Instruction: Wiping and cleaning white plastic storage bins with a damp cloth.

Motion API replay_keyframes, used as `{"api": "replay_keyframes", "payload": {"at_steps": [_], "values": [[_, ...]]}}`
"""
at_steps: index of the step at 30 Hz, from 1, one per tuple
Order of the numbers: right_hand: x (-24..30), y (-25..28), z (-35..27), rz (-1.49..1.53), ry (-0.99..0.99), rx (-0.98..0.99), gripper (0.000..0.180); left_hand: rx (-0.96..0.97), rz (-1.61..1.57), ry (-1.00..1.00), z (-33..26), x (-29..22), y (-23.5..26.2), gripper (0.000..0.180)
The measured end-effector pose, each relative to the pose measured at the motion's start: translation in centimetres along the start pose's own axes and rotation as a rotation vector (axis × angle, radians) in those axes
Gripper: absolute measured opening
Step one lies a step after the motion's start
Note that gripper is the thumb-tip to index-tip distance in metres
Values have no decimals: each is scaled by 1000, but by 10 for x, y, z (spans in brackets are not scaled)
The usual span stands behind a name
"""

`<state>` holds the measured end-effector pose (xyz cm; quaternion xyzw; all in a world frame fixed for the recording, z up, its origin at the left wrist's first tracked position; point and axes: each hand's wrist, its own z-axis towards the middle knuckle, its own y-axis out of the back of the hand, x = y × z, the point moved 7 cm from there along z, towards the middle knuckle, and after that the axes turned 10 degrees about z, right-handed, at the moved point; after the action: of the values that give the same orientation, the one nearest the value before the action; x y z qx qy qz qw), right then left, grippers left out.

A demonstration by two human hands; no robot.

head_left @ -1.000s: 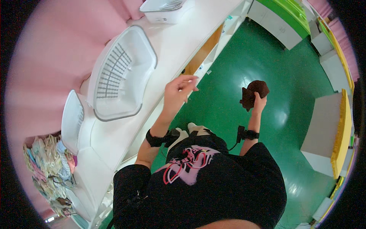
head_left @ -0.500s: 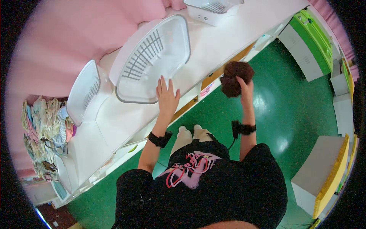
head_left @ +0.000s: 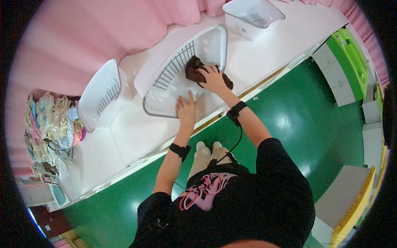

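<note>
My right hand (head_left: pixel 214 79) grips a dark brown, fuzzy cloth (head_left: pixel 193 69), its fingers spread over the top. The bundle is over the right part of a large white basket (head_left: pixel 165 108) with a grey rim and slotted side; whether it rests on the basket's floor I cannot tell. My left hand (head_left: pixel 186 110) is at the near edge of this basket, fingers stretched out and nothing in them. Its fingertips reach inside past the rim.
A smaller white basket (head_left: pixel 96 97) stands to the left, another (head_left: pixel 253 20) at the far right of the white counter (head_left: pixel 285 45). Folded clothes (head_left: pixel 51 124) are piled at the left end. Behind hangs a pink curtain (head_left: pixel 103 29). Green-topped play cabinets (head_left: pixel 343 74) stand across the floor.
My right hand has carried the brown cloth from above the floor leftward into the basket. My left hand stays by the basket's near rim, and the view has shifted slightly.
</note>
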<state>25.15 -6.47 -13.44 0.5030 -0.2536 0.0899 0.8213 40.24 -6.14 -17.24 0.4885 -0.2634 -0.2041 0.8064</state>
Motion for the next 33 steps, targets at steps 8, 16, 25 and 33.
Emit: {"api": "replay_keyframes", "payload": {"at_steps": [8, 16, 25, 33], "values": [[-15, 43, -80, -61, 15, 71, 42, 76, -66, -20, 6, 2, 5, 54], [-155, 129, -221, -362, -996, -153, 34, 25, -61, -19, 3, 2, 2, 54], [-42, 125, -65, 135, -223, -410, 48, 21, -71, -32, 4, 5, 6, 55], [-27, 32, -24, -122, -193, -81, 30, 82, -54, -24, 4, 1, 4, 58]]}}
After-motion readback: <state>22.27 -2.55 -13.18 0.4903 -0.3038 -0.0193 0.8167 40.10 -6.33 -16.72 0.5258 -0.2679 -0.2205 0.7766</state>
